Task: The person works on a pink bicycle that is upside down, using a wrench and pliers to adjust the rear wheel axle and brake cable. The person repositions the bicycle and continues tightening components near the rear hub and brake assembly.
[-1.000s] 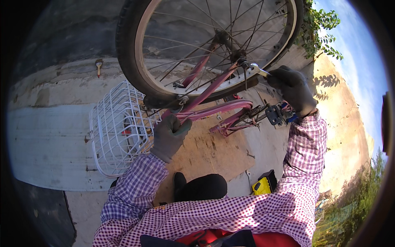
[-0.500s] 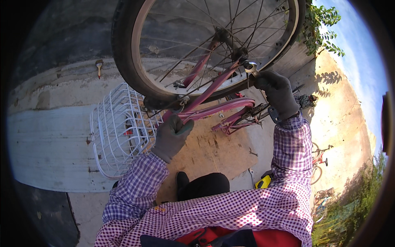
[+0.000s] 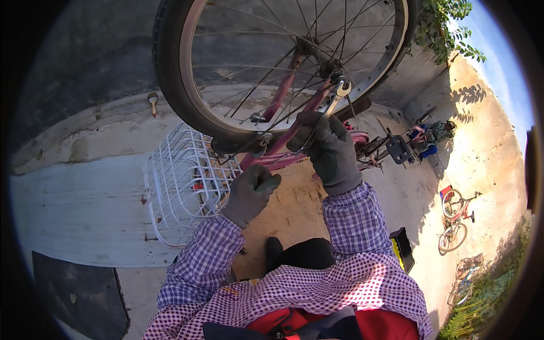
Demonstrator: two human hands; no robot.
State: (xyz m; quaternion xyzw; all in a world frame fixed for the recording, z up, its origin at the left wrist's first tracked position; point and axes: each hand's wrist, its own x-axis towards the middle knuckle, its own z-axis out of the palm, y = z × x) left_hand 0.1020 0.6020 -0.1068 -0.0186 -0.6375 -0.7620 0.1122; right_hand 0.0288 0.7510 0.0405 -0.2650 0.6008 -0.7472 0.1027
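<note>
A pink bicycle stands upside down before me, its spoked wheel (image 3: 171,73) raised at the top and its pink fork (image 3: 309,110) running down from the axle. My right hand (image 3: 334,153), in a dark grey glove, is closed on a silver wrench (image 3: 330,107). The wrench's open jaw lies at the axle nut; I cannot tell if it is seated on it. My left hand (image 3: 251,195), also gloved, is curled closed beside the lower end of the fork, next to a white wire basket (image 3: 184,187). What the left fingers hold, if anything, is hidden.
A brown board (image 3: 294,204) lies under the bicycle. A paintbrush (image 3: 152,105) is by the wall at left, and a black and yellow case (image 3: 401,249) is near my right elbow. Another person (image 3: 439,133) works at right; other bicycles (image 3: 453,221) stand farther off.
My right hand has moved down and left from beside the axle, and the wrench now shows along its length. My left hand stays low by the fork. The view has shifted slightly.
</note>
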